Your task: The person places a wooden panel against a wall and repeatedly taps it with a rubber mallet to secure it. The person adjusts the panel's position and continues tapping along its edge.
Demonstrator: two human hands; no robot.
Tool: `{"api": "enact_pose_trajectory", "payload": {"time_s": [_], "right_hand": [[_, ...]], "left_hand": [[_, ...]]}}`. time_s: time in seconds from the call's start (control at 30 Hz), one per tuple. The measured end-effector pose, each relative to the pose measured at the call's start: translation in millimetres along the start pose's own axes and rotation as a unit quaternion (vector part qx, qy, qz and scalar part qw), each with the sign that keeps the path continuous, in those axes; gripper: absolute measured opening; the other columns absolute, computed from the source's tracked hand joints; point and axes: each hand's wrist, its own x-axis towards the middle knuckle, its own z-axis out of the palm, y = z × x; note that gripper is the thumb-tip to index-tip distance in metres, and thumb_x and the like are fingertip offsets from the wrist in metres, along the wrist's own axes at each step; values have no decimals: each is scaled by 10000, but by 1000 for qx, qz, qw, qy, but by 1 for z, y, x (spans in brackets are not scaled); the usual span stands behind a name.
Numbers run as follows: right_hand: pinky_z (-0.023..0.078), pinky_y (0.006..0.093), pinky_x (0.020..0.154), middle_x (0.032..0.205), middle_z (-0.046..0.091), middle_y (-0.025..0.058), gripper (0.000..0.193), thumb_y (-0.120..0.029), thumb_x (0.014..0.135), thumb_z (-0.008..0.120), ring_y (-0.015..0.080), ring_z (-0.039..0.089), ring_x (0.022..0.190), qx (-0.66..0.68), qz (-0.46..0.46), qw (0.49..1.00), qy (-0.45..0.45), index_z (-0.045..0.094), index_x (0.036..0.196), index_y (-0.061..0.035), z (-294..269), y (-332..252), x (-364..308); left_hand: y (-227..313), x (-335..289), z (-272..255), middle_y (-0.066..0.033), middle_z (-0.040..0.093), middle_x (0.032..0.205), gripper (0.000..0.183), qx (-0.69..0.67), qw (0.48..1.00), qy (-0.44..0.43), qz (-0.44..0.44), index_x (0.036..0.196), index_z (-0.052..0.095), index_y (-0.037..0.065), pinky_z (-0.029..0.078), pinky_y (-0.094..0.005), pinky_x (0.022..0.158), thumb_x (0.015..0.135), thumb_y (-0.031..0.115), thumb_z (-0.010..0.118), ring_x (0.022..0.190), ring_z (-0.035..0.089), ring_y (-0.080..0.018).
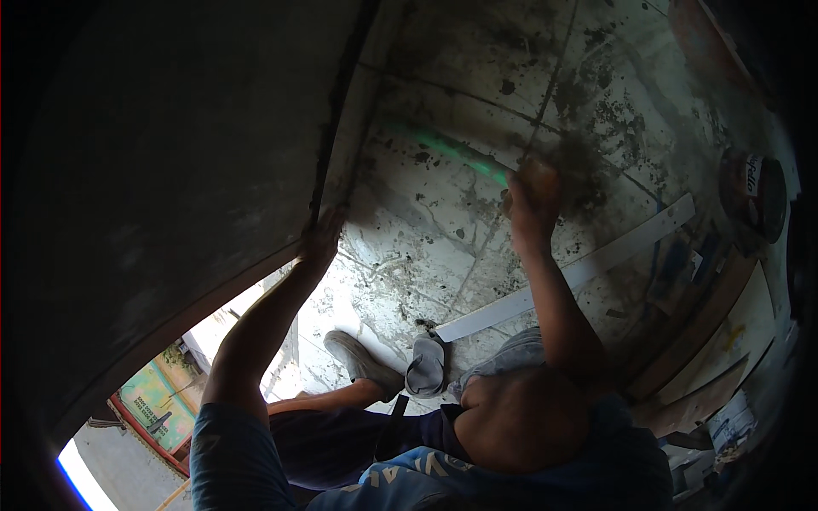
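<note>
A large dark panel (187,162) stands on my left, its narrow edge running from the top of the view down to the lower left. My left hand (322,236) grips that edge, with its fingers partly lost in shadow. Over the dirty tiled floor (409,226), my right hand (535,209) is closed round a long thin green tool (464,157). Motion smears the tool, and its exact kind cannot be made out. It points up and left toward the panel's edge.
A long white strip (579,272) lies slantwise near my knee. One grey slipper (426,370) sits between my feet. To the right are a dark round bucket (754,194) and several leaning boards (711,366). Dark crumbs and dust cover the tiles. Bright light enters at lower left.
</note>
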Motion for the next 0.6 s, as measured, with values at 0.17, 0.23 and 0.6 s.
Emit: {"api": "enact_pose_trajectory", "payload": {"time_s": [0.17, 0.23, 0.6], "right_hand": [[504, 316, 686, 1017, 538, 106, 503, -172, 864, 716, 165, 572, 801, 20, 47, 999, -9, 423, 1241, -14, 13, 23, -8], [504, 325, 752, 1049, 531, 114, 507, -176, 863, 716, 183, 570, 889, 42, 89, 995, -37, 428, 1242, -3, 16, 5, -12], [504, 307, 699, 1000, 533, 93, 511, -161, 865, 719, 145, 571, 801, 65, 112, 991, -26, 415, 1257, -39, 14, 2, -38]], "left_hand": [[1, 7, 9, -11, 325, 1559, 488, 90, 996, 18, 13, 1435, 460, 80, 236, -435, 1179, 974, 238, 490, 1450, 205, -254], [12, -4, 25, -41, 304, 1571, 532, -42, 998, 30, -31, 1454, 413, 41, 153, -442, 1204, 956, 220, 467, 1460, 204, -285], [-6, -2, -15, -20, 307, 1570, 518, -50, 997, 42, -31, 1461, 416, 67, 131, -477, 1201, 975, 235, 475, 1458, 200, -275]]}}
